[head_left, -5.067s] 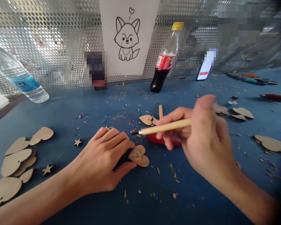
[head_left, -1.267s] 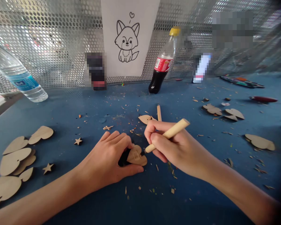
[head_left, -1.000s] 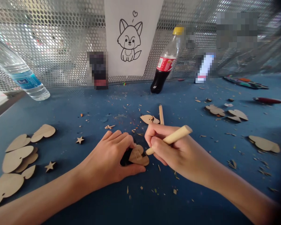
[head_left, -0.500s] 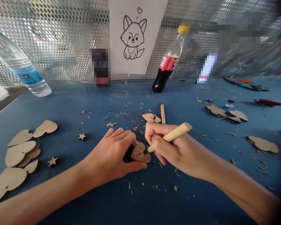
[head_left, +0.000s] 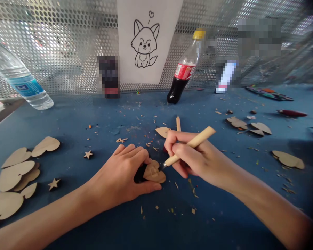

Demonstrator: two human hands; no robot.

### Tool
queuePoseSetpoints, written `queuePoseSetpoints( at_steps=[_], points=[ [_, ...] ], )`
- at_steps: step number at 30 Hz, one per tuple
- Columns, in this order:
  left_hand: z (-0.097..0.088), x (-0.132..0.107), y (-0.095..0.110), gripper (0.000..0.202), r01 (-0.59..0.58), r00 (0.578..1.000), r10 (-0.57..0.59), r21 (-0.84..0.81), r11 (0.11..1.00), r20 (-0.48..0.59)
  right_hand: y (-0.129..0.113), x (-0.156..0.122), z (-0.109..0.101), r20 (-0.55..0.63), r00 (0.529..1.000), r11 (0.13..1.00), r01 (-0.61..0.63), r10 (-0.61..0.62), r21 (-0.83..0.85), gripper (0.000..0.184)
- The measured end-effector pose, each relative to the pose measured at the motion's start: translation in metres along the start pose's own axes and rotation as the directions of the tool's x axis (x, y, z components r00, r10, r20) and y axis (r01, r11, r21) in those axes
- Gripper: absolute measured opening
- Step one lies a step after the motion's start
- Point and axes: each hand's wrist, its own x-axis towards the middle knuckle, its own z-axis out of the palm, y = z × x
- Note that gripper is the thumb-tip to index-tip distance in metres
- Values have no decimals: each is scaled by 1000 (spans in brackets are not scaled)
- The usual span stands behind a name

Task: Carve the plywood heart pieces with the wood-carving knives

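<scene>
Perforated metal (head_left: pixel 73 52) across the top of the frame, blue table (head_left: pixel 94 229) below. Clamped at centre under the left hand (head_left: pixel 125 170): one wooden heart (head_left: pixel 156 177), partly covered, with surface marks too faint to make out. Pinched in the right hand (head_left: pixel 198 158), just right of the heart: one pale-handled tool (head_left: pixel 202 136), metal tip (head_left: pixel 162 166) at the heart's edge; cannot tell whether touching. Hands apart from each other. Half hidden behind the right hand: one stick (head_left: pixel 178 123) and something red (head_left: pixel 165 148). Count six thin wooden pieces (head_left: pixel 45 146) at left, the lowest cut off by the frame edge; two stars (head_left: pixel 88 154) beside them. Two bottles: one water bottle (head_left: pixel 28 86), cut off at upper left, and one cola bottle (head_left: pixel 181 80), upper centre. At top centre, one drawing (head_left: pixel 145 45), cut off above. Upper right: one phone (head_left: pixel 226 77), pixelated.
</scene>
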Motion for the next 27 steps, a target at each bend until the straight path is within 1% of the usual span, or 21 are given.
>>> queuePoseSetpoints(
  at_steps=[3,5,9,13,14,17,19,21,23,25,27],
  points=[
    [0,1,0,42,3,1000,-3,-1,1000,7,-1,-2,0,31,999,993,32,-29,-112,18],
    [0,1,0,42,6,1000,-6,-1,1000,25,-2,-3,2,36,999,987,34,-29,-154,18],
    [-1,0,1,41,14,999,-15,8,1000,33,-4,-3,3,30,999,985,25,-20,-173,18],
    [-2,-2,2,32,17,999,-17,10,1000,50,-4,-1,2,19,1000,988,2,1,-156,18],
    [-3,-2,3,33,14,999,-14,8,1000,38,-3,-1,1,18,1000,989,-1,4,-150,18],
    [-5,-4,6,49,-2,1000,2,11,1000,-12,-3,-1,0,7,1000,990,7,-7,-141,18],
    [-7,-5,7,51,-14,1000,14,20,1000,-19,-2,0,1,-10,999,988,34,-36,-147,17],
    [-7,-5,7,44,-27,999,28,24,999,-25,-2,0,2,-45,996,989,72,-78,-131,17],
    [-7,-6,7,36,-32,998,33,28,999,-62,-2,-1,4,-118,984,989,123,-132,-82,19],
    [-7,-6,6,26,-37,991,46,72,997,-126,-2,-1,5,-223,958,984,178,-180,-30,21],
    [-7,-7,6,31,-67,981,94,156,986,-169,-2,-2,5,-319,924,975,222,-212,-6,23]
  ],
)
